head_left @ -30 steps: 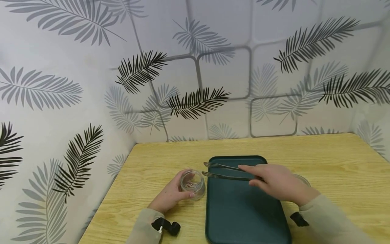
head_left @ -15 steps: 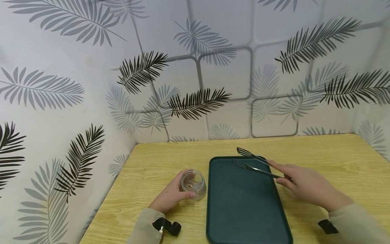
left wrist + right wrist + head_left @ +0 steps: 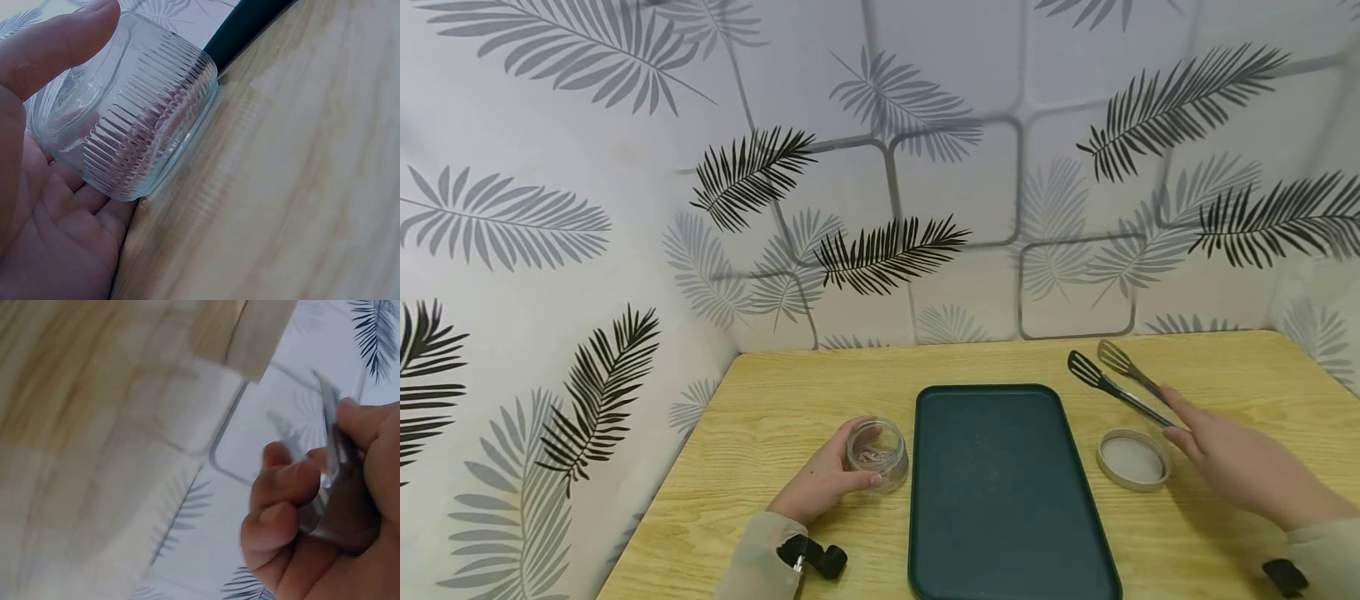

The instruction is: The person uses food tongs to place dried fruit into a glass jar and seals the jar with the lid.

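My left hand is wrapped around a small clear glass jar standing on the table left of the tray. Ribbed glass shows in the left wrist view, with pinkish-brown bits lying at the bottom of the jar. Its top has no lid on. My right hand grips a pair of tongs with dark slotted heads, held above the table at the right. The two tong arms stand apart with nothing between them. In the right wrist view the fingers curl around the tongs' handle end.
A dark green rectangular tray lies on the wooden table between my hands. Right of it, near my right hand, sits a round lid with a pale inside. A leaf-patterned wall rises behind the table.
My right hand has carried the tongs from beside the jar, across the tray, to the right side, uncovering the round lid. The left hand and jar have stayed in place.
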`<state>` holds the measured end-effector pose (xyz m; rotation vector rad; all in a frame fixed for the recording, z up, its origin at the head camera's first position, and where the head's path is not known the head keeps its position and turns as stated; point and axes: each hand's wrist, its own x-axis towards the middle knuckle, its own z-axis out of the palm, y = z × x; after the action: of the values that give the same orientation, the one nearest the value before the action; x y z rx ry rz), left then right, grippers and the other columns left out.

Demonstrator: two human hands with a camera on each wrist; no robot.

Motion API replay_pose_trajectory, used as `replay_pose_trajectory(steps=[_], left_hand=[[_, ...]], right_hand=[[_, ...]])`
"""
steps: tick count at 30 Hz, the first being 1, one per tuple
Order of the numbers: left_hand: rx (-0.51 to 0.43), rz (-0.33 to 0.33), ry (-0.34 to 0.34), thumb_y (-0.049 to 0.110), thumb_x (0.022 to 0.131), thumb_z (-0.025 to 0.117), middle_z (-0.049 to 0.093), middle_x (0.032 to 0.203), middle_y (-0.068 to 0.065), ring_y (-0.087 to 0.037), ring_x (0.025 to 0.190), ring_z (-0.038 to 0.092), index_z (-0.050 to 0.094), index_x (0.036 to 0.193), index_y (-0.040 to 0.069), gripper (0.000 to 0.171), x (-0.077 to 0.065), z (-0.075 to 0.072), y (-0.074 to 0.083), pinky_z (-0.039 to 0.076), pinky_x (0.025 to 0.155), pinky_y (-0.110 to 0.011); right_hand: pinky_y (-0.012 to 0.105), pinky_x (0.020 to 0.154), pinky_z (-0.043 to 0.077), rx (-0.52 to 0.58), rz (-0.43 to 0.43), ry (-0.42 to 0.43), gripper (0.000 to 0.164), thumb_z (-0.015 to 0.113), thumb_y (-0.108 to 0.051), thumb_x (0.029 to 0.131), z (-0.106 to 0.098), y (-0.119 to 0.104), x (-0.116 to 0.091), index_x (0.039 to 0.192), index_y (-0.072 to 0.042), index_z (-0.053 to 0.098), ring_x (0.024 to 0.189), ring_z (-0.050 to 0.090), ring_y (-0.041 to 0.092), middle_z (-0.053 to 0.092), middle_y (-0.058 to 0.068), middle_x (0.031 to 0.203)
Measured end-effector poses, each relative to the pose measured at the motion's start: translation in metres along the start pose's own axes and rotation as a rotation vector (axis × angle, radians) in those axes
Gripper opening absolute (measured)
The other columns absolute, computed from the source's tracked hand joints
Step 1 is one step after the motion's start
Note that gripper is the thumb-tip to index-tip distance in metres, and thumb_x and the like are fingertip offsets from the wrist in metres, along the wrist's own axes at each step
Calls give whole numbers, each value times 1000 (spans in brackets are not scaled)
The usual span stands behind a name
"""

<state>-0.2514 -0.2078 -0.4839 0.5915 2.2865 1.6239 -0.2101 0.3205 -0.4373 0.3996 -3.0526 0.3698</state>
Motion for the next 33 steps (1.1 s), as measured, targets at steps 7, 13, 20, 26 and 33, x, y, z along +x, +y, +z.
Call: replay_pose_trajectory(steps=[7, 13, 20, 26, 33], left_hand=[[-4, 3, -3, 27, 89, 81, 43, 155, 0, -19, 141, 41, 35, 154, 29, 80, -1, 0, 0, 32, 112, -45], [-10, 5, -9, 28, 90, 80, 42, 156, -1, -20, 142, 39, 29, 159, 19, 85, 0, 0, 1, 31, 113, -45], [-5, 2, -5, 28, 89, 80, 43, 155, 0, -19, 142, 40, 32, 157, 25, 83, 0, 0, 2, 31, 113, -45], [8, 3, -2, 29, 89, 81, 44, 154, -1, -19, 141, 41, 34, 155, 27, 81, 0, 0, 2, 31, 113, -45], [17, -1, 1, 28, 89, 81, 44, 154, 0, -19, 140, 41, 34, 154, 29, 80, 0, 1, 2, 31, 112, -45]], right_hand=[[69, 85, 44, 0, 79, -33, 66, 41, -26, 111, -1, 18, -4, 145, 26, 21, 106, 55, 63, 51, 50, 119], [71, 83, 43, 21, 128, -60, 68, 36, -31, 111, 1, 26, -8, 142, 28, 20, 104, 52, 66, 52, 51, 114], [72, 81, 42, 32, 155, -66, 72, 38, -34, 111, 3, 29, -13, 142, 27, 17, 102, 50, 68, 50, 53, 111], [71, 73, 46, 10, 161, -94, 76, 45, -37, 108, 7, 31, -20, 143, 24, 18, 99, 48, 71, 41, 59, 108], [63, 68, 49, -35, 176, -164, 82, 57, -40, 103, 8, 35, -20, 145, 22, 23, 88, 61, 57, 51, 49, 105]])
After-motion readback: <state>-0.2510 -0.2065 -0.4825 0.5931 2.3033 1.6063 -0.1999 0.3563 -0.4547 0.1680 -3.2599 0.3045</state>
